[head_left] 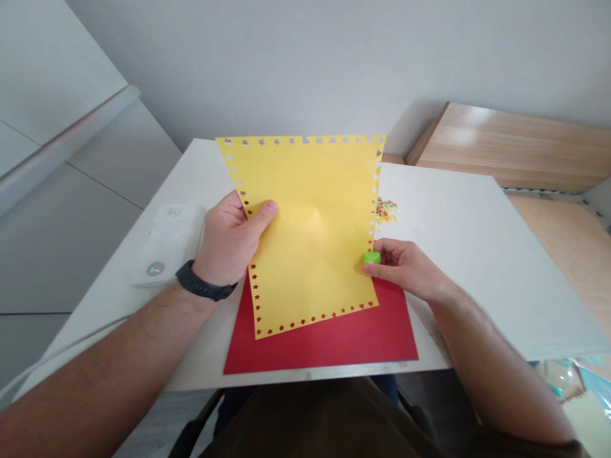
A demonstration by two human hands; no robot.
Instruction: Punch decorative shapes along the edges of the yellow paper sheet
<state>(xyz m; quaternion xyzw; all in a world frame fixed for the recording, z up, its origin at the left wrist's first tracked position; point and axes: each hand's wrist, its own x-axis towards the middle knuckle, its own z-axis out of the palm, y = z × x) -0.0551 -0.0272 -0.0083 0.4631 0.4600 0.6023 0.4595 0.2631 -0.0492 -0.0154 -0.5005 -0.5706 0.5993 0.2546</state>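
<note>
A yellow sheet of paper (310, 254) is held up, tilted, above the table, with small star, heart and other shapes cut along its edges. My left hand (233, 235) grips its left side, thumb on the front and the other fingers behind. At the sheet's lower right edge, my right hand (405, 264) is closed around a small green craft punch (372, 257), which sits over the paper's margin. Part of the punch is hidden by the fingers. Beneath the sheet lies red paper (329, 350) on the white table.
A pile of colourful paper cut-outs (387, 210) lies behind my right hand. To the left is a white box-shaped device (167, 245) with a lit round display; a cable runs nearby. A wooden board (515, 143) leans at the back right, beside the wall.
</note>
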